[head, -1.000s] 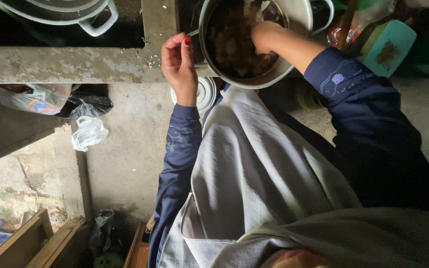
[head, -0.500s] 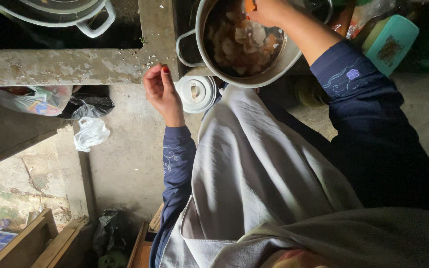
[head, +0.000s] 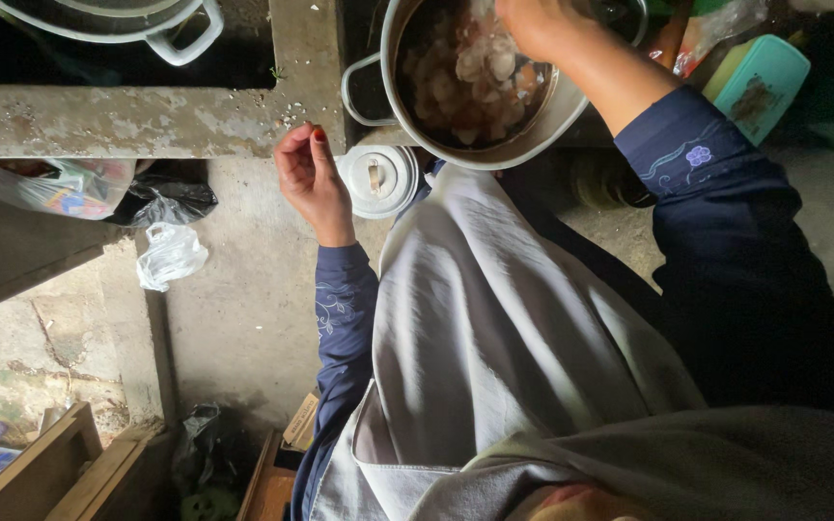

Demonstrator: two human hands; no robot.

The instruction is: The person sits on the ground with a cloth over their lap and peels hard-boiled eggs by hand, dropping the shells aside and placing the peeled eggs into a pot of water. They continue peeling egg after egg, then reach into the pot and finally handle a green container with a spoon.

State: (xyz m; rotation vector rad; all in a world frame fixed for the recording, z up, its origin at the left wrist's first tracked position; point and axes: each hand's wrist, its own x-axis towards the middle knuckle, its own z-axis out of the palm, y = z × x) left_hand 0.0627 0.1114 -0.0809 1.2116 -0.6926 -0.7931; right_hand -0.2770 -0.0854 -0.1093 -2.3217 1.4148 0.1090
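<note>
The left hand had dropped further from the pot, fingers loosely curled, empty; the right hand stayed over the pot, its grip apparently closed, contents unclear.

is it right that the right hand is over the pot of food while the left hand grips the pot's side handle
Not quite. In the head view the right hand is over the pot of food, but the left hand holds nothing; it hangs open, apart from the side handle.

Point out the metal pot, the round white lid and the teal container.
metal pot [head: 393, 92]: head view, on its left outer wall.
round white lid [head: 378, 180]: head view, near its centre knob.
teal container [head: 760, 82]: head view, on its top face.
</note>
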